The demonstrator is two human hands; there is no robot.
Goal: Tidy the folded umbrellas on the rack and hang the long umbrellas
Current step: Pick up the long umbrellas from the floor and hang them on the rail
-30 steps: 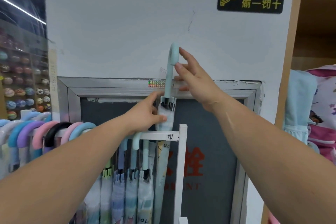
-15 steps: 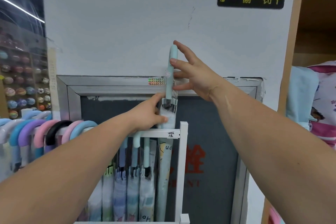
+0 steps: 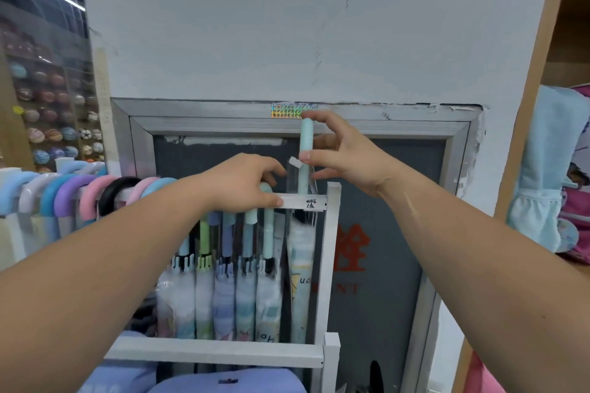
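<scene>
Clearly the whole move hung on one upright line. Along the white rail (image 3: pixel 303 202) at the far left sat a row of hooked handles (image 3: pixel 73 198), already hung. Next came the left hand (image 3: pixel 242 183), resting on the rail with its fingers curled narrow over a mint hook; whether it truly gripped that hook I could not tell. Just to its right stood the long mint umbrella (image 3: pixel 305 150), its axis straight up and down, the crook above the rail and the wrapped canopy hanging below. The right hand (image 3: pixel 346 153) was the nearer one, fingers half spread with thumb and fingertips pinching the handle. To my eye, the crook needed turning and lowering onto the rail.
</scene>
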